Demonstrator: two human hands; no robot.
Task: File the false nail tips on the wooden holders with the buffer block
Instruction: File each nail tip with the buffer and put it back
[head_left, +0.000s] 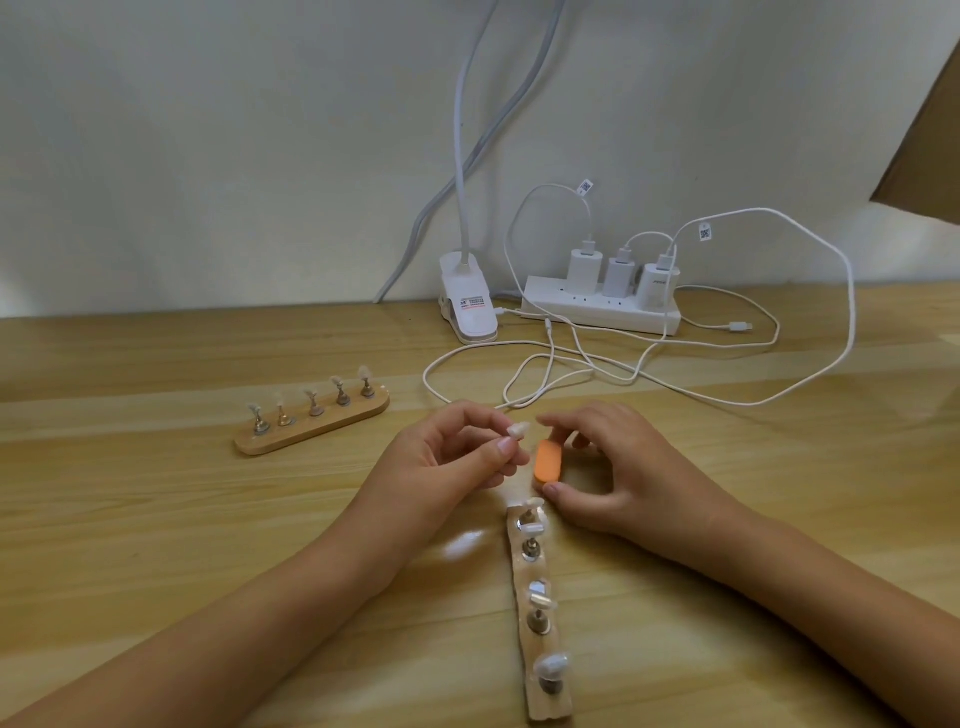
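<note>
Wooden table (156, 509), two holders. Left hand (447, 457) pinches tip (518, 429); right hand (613, 467) grips buffer (548, 461). Filing in hand; next, likely stroke buffer across tip edge.

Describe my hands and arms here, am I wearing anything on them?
Nothing worn that shows. The left hand and right hand have no gloves and no rings in view. The left forearm and right forearm are bare to the frame edge: no sleeves, watch or bracelet.
</note>
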